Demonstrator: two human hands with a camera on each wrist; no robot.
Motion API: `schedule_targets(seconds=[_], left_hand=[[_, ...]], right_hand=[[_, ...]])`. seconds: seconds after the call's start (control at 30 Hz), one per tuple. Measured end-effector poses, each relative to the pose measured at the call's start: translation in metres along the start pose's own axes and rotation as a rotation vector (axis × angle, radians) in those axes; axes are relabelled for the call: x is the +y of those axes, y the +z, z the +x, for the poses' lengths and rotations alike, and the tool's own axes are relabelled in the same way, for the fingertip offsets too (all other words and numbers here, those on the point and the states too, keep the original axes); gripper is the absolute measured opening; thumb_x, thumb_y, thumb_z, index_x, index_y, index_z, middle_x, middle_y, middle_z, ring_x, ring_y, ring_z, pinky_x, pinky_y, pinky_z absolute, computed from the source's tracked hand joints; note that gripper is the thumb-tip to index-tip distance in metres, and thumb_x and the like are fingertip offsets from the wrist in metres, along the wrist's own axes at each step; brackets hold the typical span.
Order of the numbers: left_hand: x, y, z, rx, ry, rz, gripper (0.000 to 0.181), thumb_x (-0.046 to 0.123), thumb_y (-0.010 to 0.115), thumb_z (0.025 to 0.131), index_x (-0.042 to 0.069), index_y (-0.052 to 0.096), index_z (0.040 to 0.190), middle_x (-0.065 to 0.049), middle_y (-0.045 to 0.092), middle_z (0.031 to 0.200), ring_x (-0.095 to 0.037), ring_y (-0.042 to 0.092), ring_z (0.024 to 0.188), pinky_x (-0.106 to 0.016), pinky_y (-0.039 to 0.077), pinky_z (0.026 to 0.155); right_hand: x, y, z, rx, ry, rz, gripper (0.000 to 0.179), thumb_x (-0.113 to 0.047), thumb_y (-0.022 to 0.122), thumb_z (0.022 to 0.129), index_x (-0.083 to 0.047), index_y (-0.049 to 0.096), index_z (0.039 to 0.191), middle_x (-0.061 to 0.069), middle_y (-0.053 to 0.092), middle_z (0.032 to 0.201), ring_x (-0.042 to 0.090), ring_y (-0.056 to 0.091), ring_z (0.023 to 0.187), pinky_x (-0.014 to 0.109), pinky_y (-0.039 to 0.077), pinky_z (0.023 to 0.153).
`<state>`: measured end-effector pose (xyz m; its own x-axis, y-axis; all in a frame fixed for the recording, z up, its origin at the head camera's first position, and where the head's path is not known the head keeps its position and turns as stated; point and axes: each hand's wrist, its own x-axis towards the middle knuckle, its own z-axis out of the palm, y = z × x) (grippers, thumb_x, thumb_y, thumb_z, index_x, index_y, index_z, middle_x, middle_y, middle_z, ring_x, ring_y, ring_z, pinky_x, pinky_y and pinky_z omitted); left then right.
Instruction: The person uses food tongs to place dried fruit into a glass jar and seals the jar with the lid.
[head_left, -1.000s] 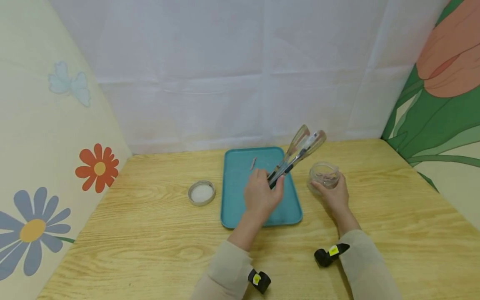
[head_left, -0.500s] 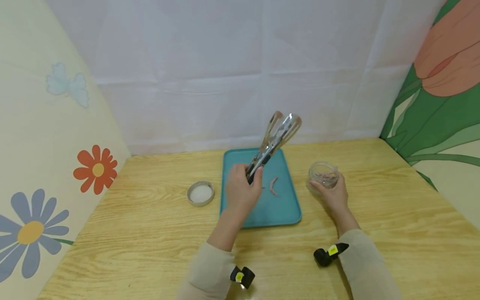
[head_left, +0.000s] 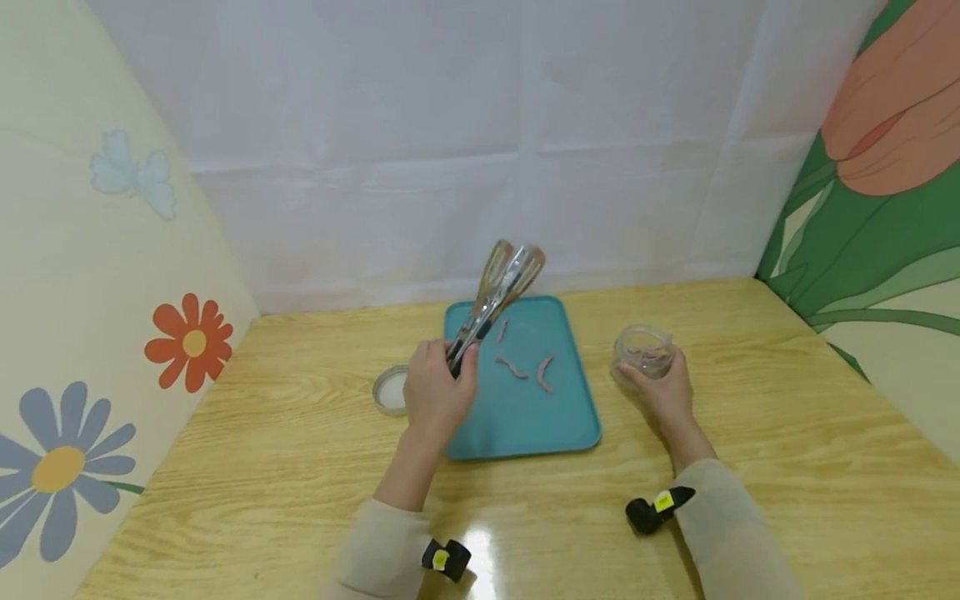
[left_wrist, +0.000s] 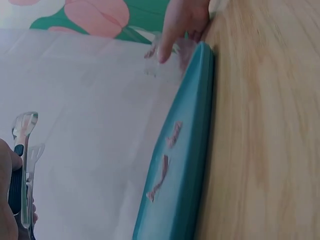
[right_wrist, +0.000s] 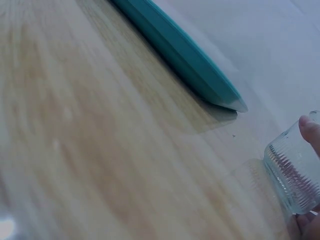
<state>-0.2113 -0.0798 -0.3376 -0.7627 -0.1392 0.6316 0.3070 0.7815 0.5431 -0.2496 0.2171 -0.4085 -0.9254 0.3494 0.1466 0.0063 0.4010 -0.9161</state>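
My left hand (head_left: 438, 387) grips metal tongs (head_left: 495, 296) by their black-sided handles, over the tray's left edge. Their broad ends point up and away, slightly apart, with nothing seen between them. On the teal tray (head_left: 525, 425) lie a short pinkish strip (head_left: 502, 331), a wavy one (head_left: 512, 367) and a curved one (head_left: 545, 375). To the tray's right, my right hand (head_left: 667, 390) holds a clear glass jar (head_left: 643, 340) round its side. The jar stands uncovered on the table, with more pinkish pieces inside; its ribbed wall (right_wrist: 290, 165) shows in the right wrist view.
A round lid (head_left: 390, 390) lies left of the tray, partly hidden behind my left hand. The wooden table (head_left: 300, 467) ends at a white cloth backdrop (head_left: 375, 208). Flower-printed panels (head_left: 885, 275) stand at both sides.
My left hand has carried the tongs leftward across the tray, away from the jar, uncovering the wavy and curved strips. My right hand stays on the jar.
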Motion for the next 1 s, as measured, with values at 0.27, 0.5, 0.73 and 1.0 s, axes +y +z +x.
schedule_targets(seconds=[0.27,0.5,0.73,1.0], left_hand=[[-0.019,-0.002,0.005,-0.063,-0.086,0.093,0.035,0.035,0.054,0.082,0.000,0.055,0.085,-0.010,0.047,0.076,-0.025,0.045,0.066,-0.037,0.035,0.051],[-0.029,0.008,0.006,-0.160,-0.162,0.185,0.037,0.037,0.052,0.082,0.000,0.052,0.084,-0.010,0.045,0.075,-0.025,0.044,0.066,-0.036,0.035,0.052],[-0.035,0.019,0.004,-0.188,-0.166,0.249,0.037,0.035,0.054,0.081,-0.002,0.050,0.078,-0.012,0.044,0.073,-0.027,0.045,0.065,-0.039,0.037,0.049],[-0.034,0.026,0.004,-0.241,-0.210,0.336,0.041,0.038,0.055,0.081,-0.003,0.054,0.081,-0.012,0.046,0.075,-0.028,0.048,0.069,-0.041,0.039,0.050]], right_hand=[[0.003,0.000,0.000,-0.002,-0.006,0.023,0.094,-0.036,0.072,0.068,-0.003,0.014,0.135,0.020,0.025,0.134,0.032,0.022,0.122,0.042,0.017,0.097],[0.002,0.001,-0.002,-0.005,-0.012,0.032,0.093,-0.034,0.072,0.068,-0.003,0.015,0.135,0.020,0.025,0.134,0.032,0.022,0.122,0.042,0.018,0.097],[0.001,0.000,-0.002,-0.012,-0.011,0.012,0.095,-0.036,0.071,0.068,-0.003,0.013,0.136,0.021,0.023,0.135,0.033,0.020,0.122,0.043,0.018,0.097],[0.000,0.000,-0.002,-0.007,-0.007,0.012,0.093,-0.035,0.071,0.068,-0.003,0.015,0.135,0.020,0.025,0.134,0.033,0.022,0.122,0.043,0.019,0.096]])
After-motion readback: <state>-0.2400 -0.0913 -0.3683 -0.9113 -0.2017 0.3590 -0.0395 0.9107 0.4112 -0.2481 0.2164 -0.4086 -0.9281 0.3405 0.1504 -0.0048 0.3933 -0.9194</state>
